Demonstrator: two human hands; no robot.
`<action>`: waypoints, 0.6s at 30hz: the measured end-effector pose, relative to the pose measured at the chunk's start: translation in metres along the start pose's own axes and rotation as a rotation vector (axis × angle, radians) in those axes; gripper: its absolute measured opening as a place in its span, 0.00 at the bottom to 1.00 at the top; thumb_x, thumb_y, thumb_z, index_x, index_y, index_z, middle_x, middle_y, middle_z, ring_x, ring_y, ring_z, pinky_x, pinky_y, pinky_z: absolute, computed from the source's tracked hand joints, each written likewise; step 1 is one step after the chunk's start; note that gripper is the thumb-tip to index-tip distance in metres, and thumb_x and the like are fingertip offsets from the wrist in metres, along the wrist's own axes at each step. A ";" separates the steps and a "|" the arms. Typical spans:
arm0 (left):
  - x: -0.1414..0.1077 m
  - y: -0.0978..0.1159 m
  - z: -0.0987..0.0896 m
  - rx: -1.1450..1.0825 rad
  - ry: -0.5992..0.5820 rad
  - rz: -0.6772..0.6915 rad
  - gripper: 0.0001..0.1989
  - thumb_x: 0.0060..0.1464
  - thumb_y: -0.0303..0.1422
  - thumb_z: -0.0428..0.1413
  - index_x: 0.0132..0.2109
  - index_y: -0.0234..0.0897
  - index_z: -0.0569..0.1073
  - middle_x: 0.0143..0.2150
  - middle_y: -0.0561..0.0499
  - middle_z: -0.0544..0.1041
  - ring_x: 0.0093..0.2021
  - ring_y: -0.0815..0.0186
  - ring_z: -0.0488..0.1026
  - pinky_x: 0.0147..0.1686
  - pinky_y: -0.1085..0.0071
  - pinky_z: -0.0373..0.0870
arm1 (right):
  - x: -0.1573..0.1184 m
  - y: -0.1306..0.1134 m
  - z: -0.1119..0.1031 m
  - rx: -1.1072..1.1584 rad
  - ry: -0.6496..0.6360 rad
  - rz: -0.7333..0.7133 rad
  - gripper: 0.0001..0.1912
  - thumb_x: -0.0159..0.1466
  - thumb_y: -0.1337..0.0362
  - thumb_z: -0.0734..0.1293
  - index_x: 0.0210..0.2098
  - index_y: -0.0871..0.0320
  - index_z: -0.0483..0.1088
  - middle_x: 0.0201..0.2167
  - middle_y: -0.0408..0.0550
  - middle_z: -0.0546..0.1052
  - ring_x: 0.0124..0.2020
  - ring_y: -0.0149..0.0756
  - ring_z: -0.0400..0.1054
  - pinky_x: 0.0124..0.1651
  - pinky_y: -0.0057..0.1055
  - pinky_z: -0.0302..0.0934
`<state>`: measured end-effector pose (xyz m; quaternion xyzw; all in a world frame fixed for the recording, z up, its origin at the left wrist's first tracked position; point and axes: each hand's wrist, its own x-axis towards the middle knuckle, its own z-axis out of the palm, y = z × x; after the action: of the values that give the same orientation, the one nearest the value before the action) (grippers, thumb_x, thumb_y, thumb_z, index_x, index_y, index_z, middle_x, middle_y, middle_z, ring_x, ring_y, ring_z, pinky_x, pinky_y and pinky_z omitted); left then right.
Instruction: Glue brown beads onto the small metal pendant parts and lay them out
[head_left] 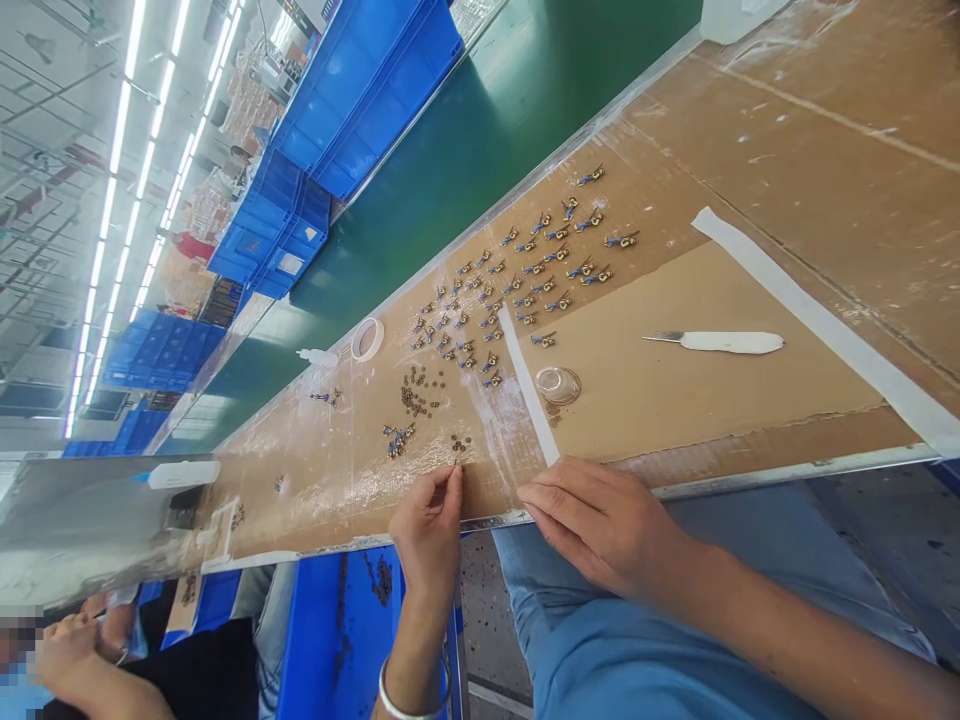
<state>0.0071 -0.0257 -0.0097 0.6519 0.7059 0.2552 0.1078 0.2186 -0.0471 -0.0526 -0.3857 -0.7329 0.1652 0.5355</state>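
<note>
My left hand [429, 525] is closed at the bench's front edge, thumb and forefinger pinched together. A tiny dark speck shows at their tips, too small to name. Just beyond them lies a little group of small round brown pieces [460, 443]. My right hand [600, 510] rests at the edge near a white strip [529, 385], its fingers pressed together; anything inside them is hidden. Farther in is a larger pile of brown pieces [417, 392]. Beside it, several small painted figures [397, 440] lie heaped, and many more figures [532, 270] are spread across the cardboard.
To the right lie a white-handled knife [731, 342] and a small clear cup [559, 384]. A tape roll [367, 340] and white bottle [319, 357] are at the far edge. Behind runs a green belt [555, 110] with blue crates [360, 90]. A co-worker's hand [71, 650] shows lower left.
</note>
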 end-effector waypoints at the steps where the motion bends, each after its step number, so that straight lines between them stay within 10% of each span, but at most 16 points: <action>1: 0.001 0.002 -0.001 0.058 -0.003 0.070 0.09 0.55 0.39 0.60 0.33 0.39 0.80 0.29 0.49 0.81 0.29 0.64 0.76 0.32 0.69 0.72 | 0.000 0.000 0.000 0.001 -0.001 -0.001 0.09 0.67 0.71 0.60 0.44 0.60 0.69 0.33 0.48 0.75 0.35 0.31 0.70 0.40 0.29 0.66; 6: 0.008 0.006 -0.005 0.120 -0.087 0.172 0.07 0.56 0.37 0.59 0.33 0.41 0.80 0.29 0.49 0.80 0.30 0.64 0.76 0.33 0.70 0.70 | 0.001 -0.001 0.000 -0.003 -0.002 -0.003 0.08 0.67 0.71 0.60 0.44 0.59 0.69 0.32 0.47 0.74 0.35 0.31 0.69 0.40 0.29 0.65; 18: -0.010 0.021 -0.007 -1.089 -0.168 -0.580 0.15 0.42 0.38 0.71 0.33 0.34 0.78 0.24 0.55 0.72 0.23 0.75 0.67 0.23 0.79 0.67 | 0.008 -0.003 0.005 0.111 0.057 0.045 0.06 0.68 0.70 0.61 0.42 0.59 0.69 0.33 0.45 0.75 0.35 0.29 0.68 0.40 0.27 0.65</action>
<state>0.0226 -0.0363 0.0050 0.3031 0.6118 0.4867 0.5450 0.2116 -0.0421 -0.0469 -0.3765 -0.6982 0.2065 0.5728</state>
